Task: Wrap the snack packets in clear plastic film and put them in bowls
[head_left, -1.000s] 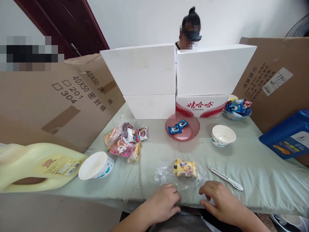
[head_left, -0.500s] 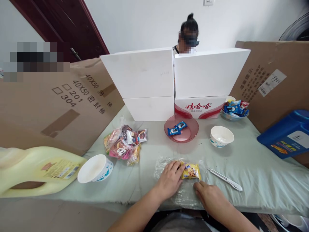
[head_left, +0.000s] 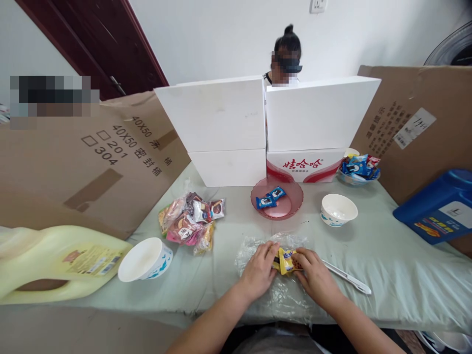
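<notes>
A yellow snack packet [head_left: 286, 260] with a cookie picture lies on a crumpled clear plastic sheet [head_left: 283, 295] near the table's front edge. Closed over its left end is my left hand [head_left: 258, 270], where a dark patch shows that I cannot make out. My right hand [head_left: 315, 275] grips the right end, fingers on top and thumb at the near side. Just right of that hand lies a slim white pen-shaped tool [head_left: 348, 278], partly hidden by it.
Beyond the sheet stands a pink bowl [head_left: 297, 204] with two blue packets. Wrapped snacks [head_left: 190, 219] are heaped at left. White bowls [head_left: 145, 258] stand either side; a filled bowl [head_left: 357, 179] is back right. White boxes [head_left: 224, 118] separate me from another person.
My right hand has moved up from below the packet onto its right end. The packet has shifted slightly left and turned. The sheet is more crumpled behind it.
</notes>
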`<state>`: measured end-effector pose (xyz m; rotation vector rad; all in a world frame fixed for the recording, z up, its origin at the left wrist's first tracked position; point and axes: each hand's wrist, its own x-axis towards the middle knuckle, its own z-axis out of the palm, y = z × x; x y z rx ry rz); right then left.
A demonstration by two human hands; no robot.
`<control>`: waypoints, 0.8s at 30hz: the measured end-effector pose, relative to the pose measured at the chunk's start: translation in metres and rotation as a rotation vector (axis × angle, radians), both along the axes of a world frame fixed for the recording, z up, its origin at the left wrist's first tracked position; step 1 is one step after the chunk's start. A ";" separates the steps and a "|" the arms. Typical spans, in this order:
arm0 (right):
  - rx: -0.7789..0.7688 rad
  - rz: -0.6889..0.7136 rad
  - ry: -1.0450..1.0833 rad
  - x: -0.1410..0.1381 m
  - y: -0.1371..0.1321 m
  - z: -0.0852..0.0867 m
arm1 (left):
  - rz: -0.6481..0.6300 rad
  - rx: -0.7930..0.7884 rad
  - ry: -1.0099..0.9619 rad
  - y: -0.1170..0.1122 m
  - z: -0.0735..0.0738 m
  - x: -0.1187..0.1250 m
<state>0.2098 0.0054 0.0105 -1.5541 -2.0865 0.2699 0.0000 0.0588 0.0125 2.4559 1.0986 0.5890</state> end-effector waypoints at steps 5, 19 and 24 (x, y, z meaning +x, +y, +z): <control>0.007 0.079 0.064 -0.018 0.002 0.011 | -0.037 0.031 0.088 -0.006 -0.002 0.002; 0.108 -0.202 -0.112 -0.012 0.020 -0.046 | -0.058 0.008 0.065 0.017 0.017 -0.017; 0.117 -0.187 -0.186 -0.015 0.020 -0.045 | 0.139 0.061 -0.162 0.055 0.060 -0.038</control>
